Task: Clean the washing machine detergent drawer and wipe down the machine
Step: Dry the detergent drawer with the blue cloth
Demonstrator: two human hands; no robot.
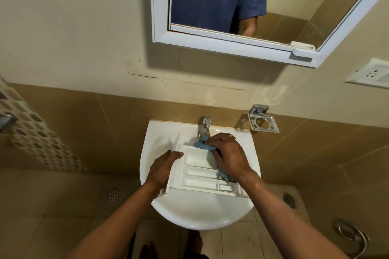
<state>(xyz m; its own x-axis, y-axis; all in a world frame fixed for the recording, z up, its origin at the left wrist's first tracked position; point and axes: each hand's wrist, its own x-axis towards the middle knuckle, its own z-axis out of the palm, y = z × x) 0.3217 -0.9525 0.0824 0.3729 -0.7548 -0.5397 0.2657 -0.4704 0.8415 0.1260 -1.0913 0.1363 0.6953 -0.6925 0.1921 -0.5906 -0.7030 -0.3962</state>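
Observation:
The white detergent drawer (196, 171) lies across the white washbasin (160, 139), its compartments facing up. My left hand (162, 169) lies along the drawer's left side, fingers fairly straight against its edge. My right hand (228, 154) grips a blue cloth (201, 145) and presses it into the drawer's far right compartment, just below the tap. Part of the cloth shows again under my right wrist. The washing machine is out of view.
A chrome tap (204, 126) stands at the basin's back. A metal soap holder (263, 122) is fixed to the wall at right, a mirror cabinet (231, 42) hangs above, and a socket plate (372, 73) sits far right. Floor drains (114, 194) flank the basin.

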